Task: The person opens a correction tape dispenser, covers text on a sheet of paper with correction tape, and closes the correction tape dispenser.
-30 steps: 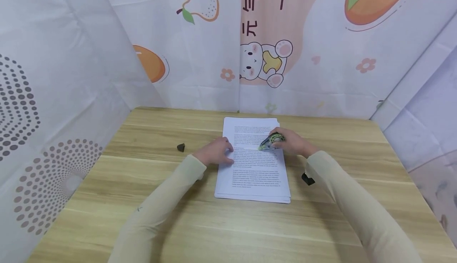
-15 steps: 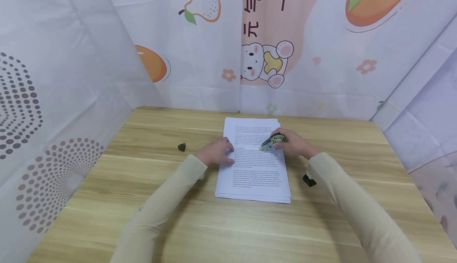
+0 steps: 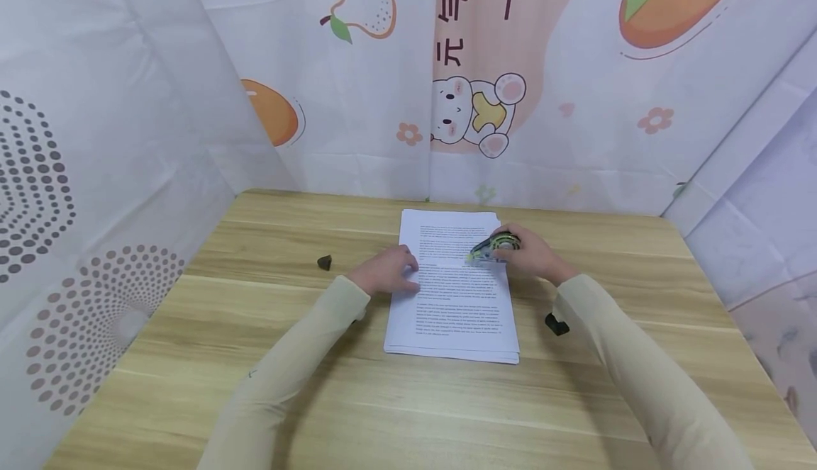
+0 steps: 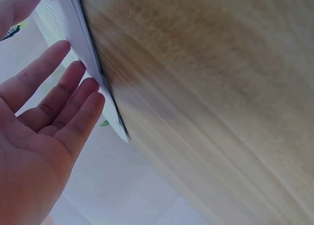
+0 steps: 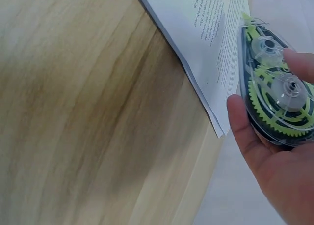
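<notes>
A stack of printed paper (image 3: 449, 321) lies on the wooden table, with a blank band across the text near its middle. My left hand (image 3: 386, 270) rests at the sheet's left edge, its fingertips on the paper; in the left wrist view the fingers (image 4: 51, 99) are loosely bent and hold nothing. With thumb and fingers, my right hand (image 3: 528, 252) grips a correction tape (image 5: 277, 87) with a clear case and yellow-green gears. Its tip points left over the upper right of the page. Whether the tip touches the paper, I cannot tell.
Left of the paper lies a small black piece (image 3: 324, 262). Another black object (image 3: 557, 325) sits beside the right sleeve, partly hidden by it. A printed white curtain (image 3: 357, 165) hangs behind the wooden table (image 3: 447, 413).
My right hand has shifted slightly right and away from me with the correction tape, and the tape now lies flatter. The left hand and the paper stay in place.
</notes>
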The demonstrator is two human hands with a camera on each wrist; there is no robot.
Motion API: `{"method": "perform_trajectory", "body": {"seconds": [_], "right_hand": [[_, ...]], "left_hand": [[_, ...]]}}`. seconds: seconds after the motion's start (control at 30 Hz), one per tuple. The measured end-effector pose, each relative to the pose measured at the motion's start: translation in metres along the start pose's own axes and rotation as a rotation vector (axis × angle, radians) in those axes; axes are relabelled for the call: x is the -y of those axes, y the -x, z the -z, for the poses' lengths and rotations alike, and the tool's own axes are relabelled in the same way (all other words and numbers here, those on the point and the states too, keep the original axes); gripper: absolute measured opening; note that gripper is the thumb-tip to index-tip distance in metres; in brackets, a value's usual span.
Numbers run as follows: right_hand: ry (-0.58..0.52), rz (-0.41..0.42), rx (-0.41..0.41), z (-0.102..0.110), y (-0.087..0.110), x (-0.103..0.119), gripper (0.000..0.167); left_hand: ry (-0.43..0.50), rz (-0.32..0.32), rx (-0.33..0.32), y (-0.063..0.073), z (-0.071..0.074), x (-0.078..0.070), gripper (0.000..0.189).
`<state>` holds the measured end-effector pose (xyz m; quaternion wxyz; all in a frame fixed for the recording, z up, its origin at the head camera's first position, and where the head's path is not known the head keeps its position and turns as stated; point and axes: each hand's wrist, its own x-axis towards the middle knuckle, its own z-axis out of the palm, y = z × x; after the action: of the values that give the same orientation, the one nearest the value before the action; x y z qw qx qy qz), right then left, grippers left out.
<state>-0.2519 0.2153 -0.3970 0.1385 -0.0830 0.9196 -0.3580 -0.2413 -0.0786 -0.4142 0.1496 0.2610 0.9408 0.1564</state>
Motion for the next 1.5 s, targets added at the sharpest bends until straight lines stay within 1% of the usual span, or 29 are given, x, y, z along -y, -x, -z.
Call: {"method": "perform_trajectory", "body": {"seconds": [0.2, 0.37, 0.6, 0.73, 0.93, 1.03, 1.23, 1.5], "right_hand": [[-0.031, 0.005, -0.037, 0.003, -0.001, -0.001, 0.041], [-0.024, 0.007, -0.049, 0.005, 0.0, -0.001, 0.042], [-0.064, -0.015, -0.044, 0.007, 0.001, 0.001, 0.044], [-0.087, -0.022, -0.044, 0.007, 0.001, 0.0, 0.044], [-0.103, -0.027, -0.05, 0.008, 0.0, -0.001, 0.044], [-0.114, -0.034, -0.05, 0.008, -0.002, -0.002, 0.045], [-0.11, -0.044, -0.047, 0.007, -0.006, -0.004, 0.045], [-0.112, -0.038, -0.043, 0.005, -0.011, -0.005, 0.044]], "left_hand": [[-0.002, -0.04, -0.053, -0.004, 0.002, 0.006, 0.036], [0.009, -0.025, -0.1, -0.011, 0.004, 0.013, 0.033], [0.054, 0.001, -0.119, -0.021, 0.006, 0.021, 0.035], [0.073, -0.001, -0.134, -0.025, 0.008, 0.022, 0.035], [0.075, -0.012, -0.159, -0.033, 0.008, 0.027, 0.035], [0.068, -0.016, -0.16, -0.037, 0.009, 0.029, 0.035], [0.041, 0.003, -0.121, -0.042, 0.011, 0.028, 0.033], [0.033, 0.008, -0.094, -0.043, 0.016, 0.025, 0.031]]}}
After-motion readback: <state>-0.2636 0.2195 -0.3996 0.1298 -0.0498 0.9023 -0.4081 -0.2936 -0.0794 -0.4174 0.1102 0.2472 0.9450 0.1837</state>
